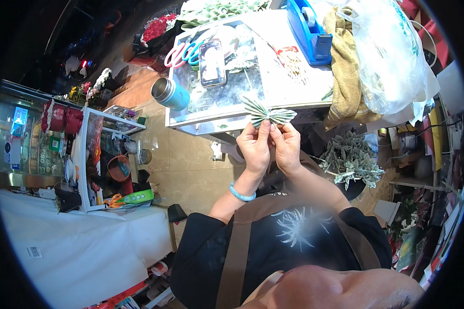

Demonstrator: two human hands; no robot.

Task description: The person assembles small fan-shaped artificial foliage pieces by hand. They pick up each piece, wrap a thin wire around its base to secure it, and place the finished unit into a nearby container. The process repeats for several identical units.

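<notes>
Both hands meet in front of my chest, near the edge of a white-framed table (180, 125). A pleated green-and-white striped piece (269, 113), fanned out to two sides like a bow, stands up from my fingertips; whether it is leaf or paper I cannot tell. My left hand (255, 146) pinches its middle between thumb and fingers. Close beside it, my right hand (287, 147) pinches the same middle, the two thumbs side by side. A pale blue bangle (242, 192) circles my left wrist.
On the table are a phone (212, 64), pink-handled scissors (175, 55), blue-handled scissors (192, 53), a metal-rimmed blue cup (171, 93), a blue tape dispenser (317, 41), a brown towel (343, 72) and a plastic bag (392, 56). A leafy plant (348, 157) stands to the right.
</notes>
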